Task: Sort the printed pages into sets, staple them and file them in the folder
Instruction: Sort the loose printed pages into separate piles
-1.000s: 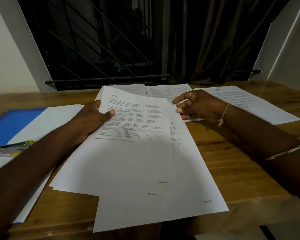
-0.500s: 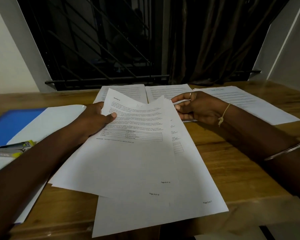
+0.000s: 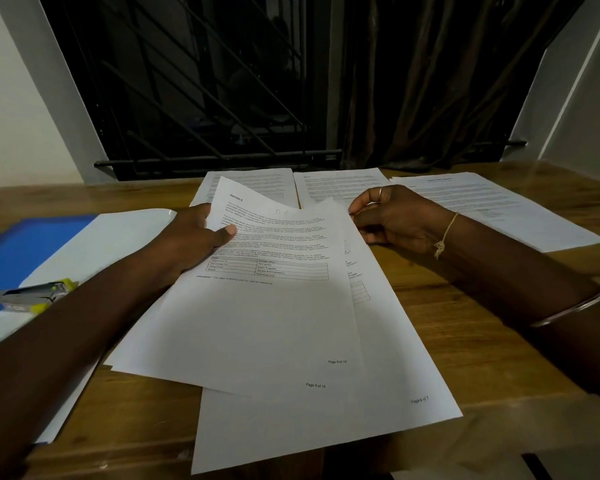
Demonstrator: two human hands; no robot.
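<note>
Three piles (image 3: pixel 340 183) are out at the back of the tabletop (image 3: pixel 465 341); left hand (image 3: pixel 194 244) grips the loose pages (image 3: pixel 274 323), right hand (image 3: pixel 395 216) pinches a corner. Stapler (image 3: pixel 39 294) and folder (image 3: pixel 21 251) not used yet, I'd say.

wooden table (image 3: pixel 465 341) | black window grille (image 3: pixel 187 98) behind it | dark curtain (image 3: pixel 430 81) right of grille

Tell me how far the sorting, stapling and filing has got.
Done: three piles laid out at the table's far side. In hand: left hand and right hand hold unsorted pages. Left: stapler lies on the folder; no staples or filed sets visible.
</note>
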